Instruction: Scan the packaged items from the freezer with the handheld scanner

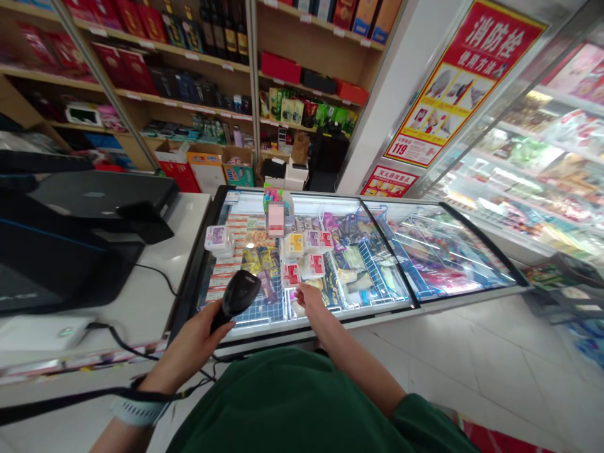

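Observation:
In my left hand (205,336) is a black handheld barcode scanner (242,292), its head pointing up over the freezer. My right hand (310,301) has curled fingers right at the near edge of a small white pack with a red label (291,275); whether they touch or grip it is unclear. Other white packs are grouped just beyond: one with a yellow label (295,243), one with a purple label (312,240) and more with red labels (313,265). Apart on the left sits a stack of purple-labelled packs (219,240). All rest on the glass top of the chest freezer (264,321).
A counter (189,220) adjoins the freezer's left side, carrying a black checkout machine (51,245) and a white box (44,332). Black cables hang near my left wrist. A colourful item (272,194) stands at the freezer's far edge. Stocked shelves (189,53) line the back.

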{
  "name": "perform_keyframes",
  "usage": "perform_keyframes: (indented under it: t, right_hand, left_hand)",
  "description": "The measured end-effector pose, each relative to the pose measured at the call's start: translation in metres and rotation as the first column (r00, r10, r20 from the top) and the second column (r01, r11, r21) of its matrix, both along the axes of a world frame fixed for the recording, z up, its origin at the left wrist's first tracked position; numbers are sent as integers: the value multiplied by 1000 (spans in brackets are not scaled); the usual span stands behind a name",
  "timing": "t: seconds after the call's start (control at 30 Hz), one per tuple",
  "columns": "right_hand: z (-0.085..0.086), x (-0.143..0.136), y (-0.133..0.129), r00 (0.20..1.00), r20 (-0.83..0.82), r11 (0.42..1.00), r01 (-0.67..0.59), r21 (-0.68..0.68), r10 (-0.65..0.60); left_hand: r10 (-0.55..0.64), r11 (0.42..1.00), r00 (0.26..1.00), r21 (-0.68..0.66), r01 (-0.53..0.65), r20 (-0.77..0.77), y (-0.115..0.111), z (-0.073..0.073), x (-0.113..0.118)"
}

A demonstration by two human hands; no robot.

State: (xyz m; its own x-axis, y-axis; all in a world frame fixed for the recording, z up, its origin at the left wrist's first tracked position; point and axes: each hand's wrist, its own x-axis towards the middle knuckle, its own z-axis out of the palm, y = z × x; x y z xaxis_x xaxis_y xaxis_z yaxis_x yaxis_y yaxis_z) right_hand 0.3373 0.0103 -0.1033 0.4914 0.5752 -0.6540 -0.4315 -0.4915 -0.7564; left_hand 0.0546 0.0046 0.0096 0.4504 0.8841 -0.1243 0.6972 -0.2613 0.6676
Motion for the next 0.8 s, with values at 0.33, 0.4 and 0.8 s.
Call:
perform_keyframes:
  t: [0.33,0.4,0.8]
  right_hand:
    - [-14,13,22,994,-69,995,80,-52,-83]
    - [-13,12,20,995,-73,996,63,-58,-67]
    - [10,-81,58,928,23,928,-372,22,371]
  left_hand:
    - [27,999,999,23,-28,26,-1,-1,-5]
    - [40,999,999,18,-41,24,-2,1,-6]
    - [218,975,974,31,-221,63,-16,-5,-41]
